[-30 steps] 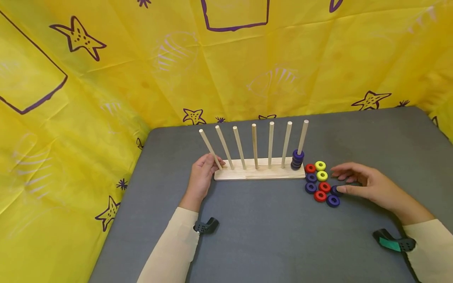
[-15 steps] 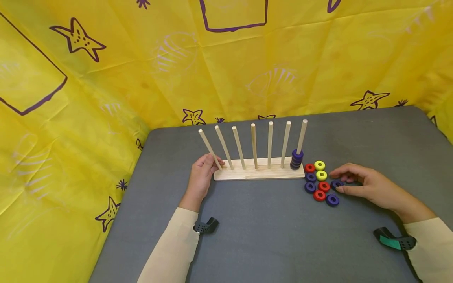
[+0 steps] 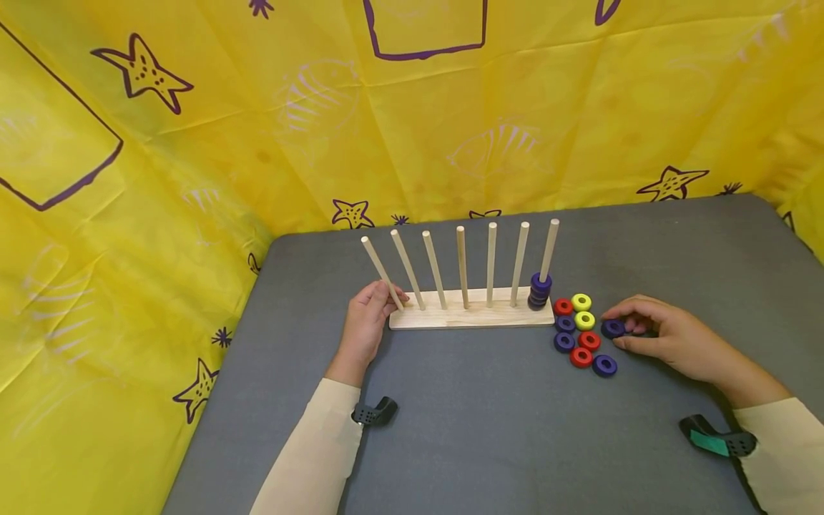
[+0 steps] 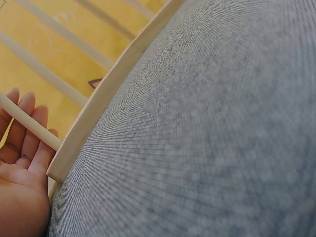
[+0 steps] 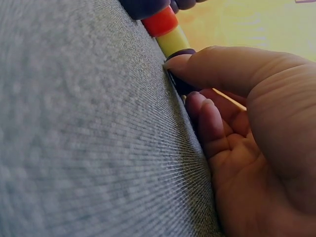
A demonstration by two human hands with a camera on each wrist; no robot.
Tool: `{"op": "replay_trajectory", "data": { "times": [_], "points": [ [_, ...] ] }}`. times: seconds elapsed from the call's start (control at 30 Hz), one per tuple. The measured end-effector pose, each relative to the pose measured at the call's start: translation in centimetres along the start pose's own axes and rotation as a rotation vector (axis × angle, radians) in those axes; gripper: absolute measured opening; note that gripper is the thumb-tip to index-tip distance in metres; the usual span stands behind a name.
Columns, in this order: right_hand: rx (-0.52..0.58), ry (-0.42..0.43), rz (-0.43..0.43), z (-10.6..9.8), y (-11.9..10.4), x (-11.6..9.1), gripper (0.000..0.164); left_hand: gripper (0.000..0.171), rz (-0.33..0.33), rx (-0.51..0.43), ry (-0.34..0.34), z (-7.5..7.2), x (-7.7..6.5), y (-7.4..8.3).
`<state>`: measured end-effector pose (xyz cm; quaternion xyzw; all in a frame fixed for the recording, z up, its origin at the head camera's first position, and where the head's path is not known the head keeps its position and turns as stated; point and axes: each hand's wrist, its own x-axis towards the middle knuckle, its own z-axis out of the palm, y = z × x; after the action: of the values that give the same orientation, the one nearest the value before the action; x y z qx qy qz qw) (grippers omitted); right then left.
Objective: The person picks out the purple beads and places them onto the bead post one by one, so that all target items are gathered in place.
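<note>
A wooden peg stand (image 3: 479,315) with a row of upright pegs lies across the table. My left hand (image 3: 370,318) holds its left end, fingers bent behind the leftmost peg (image 4: 32,123) in the left wrist view; the thumb is hidden there. Several purple rings (image 3: 539,288) are stacked on the rightmost peg. Right of the stand, my right hand (image 3: 676,336) has a loose purple ring (image 3: 614,328) between thumb and fingers, flat on the table. In the right wrist view the thumb presses the near side of this dark ring (image 5: 181,84), partly covering it.
Beside the stand's right end lie loose rings: red rings (image 3: 589,340), yellow rings (image 3: 584,320) and purple rings (image 3: 605,365). The grey table (image 3: 483,429) ends at a yellow patterned cloth (image 3: 412,143) behind and on the left.
The purple ring at my right hand has slid a little away from me, out from beside the red ring. The left hand and the stand have stayed put.
</note>
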<state>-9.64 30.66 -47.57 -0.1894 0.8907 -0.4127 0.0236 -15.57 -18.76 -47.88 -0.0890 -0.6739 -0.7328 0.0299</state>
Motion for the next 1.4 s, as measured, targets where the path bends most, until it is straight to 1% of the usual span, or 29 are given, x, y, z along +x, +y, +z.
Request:
{"op": "replay_trajectory", "data": {
  "times": [0.2, 0.43, 0.6, 0.97, 1.2, 1.4],
  "points": [
    [-0.001, 0.015, -0.01, 0.08, 0.06, -0.06, 0.037, 0.049, -0.001, -0.005, 0.004, 0.07, -0.04, 0.02],
    [-0.02, 0.032, 0.022, 0.13, 0.01, -0.2, 0.035, 0.047, 0.007, -0.015, -0.002, 0.07, 0.0, -0.12],
    [-0.025, 0.052, 0.02, 0.13, -0.03, -0.25, 0.035, 0.048, 0.014, -0.016, -0.005, 0.02, 0.1, -0.28],
    [0.014, 0.092, 0.011, 0.19, -0.07, -0.32, 0.037, 0.052, 0.013, -0.037, -0.003, 0.05, 0.02, -0.19],
    [0.034, 0.114, -0.005, 0.21, -0.21, -0.26, 0.037, 0.05, 0.012, -0.018, -0.001, 0.03, 0.0, -0.07],
    [0.047, 0.124, -0.01, 0.24, -0.3, -0.19, 0.038, 0.052, 0.012, -0.008, 0.001, -0.07, 0.02, -0.15]
  ]
}}
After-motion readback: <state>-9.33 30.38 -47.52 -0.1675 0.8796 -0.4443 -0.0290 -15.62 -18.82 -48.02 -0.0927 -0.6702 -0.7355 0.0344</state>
